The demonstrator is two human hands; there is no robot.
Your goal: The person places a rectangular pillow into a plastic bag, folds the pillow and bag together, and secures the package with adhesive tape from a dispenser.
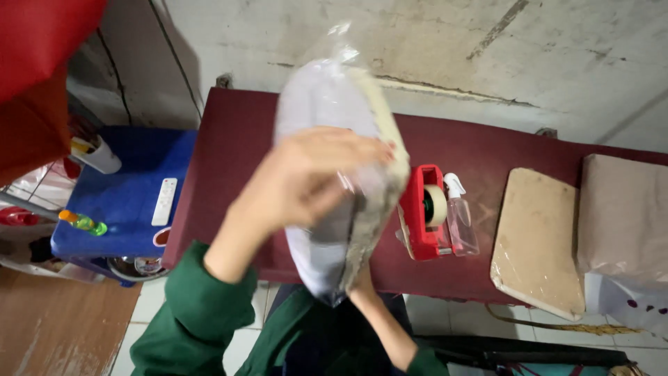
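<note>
I hold up a flat oval slab wrapped in clear plastic (327, 104), standing on edge above the dark red table (229, 153). My left hand (306, 184) is spread over its near face, fingers reaching to its right edge. My right hand (358, 282) is mostly hidden beneath the slab, gripping its lower end; only the wrist and forearm show. Both sleeves are green.
On the table stand a red tape dispenser (423, 212) and a clear spray bottle (460, 216). Further right lie a wrapped tan slab (539, 240) and a brown paper parcel (623, 212). A blue stool (125, 195) at left carries a white remote (164, 202).
</note>
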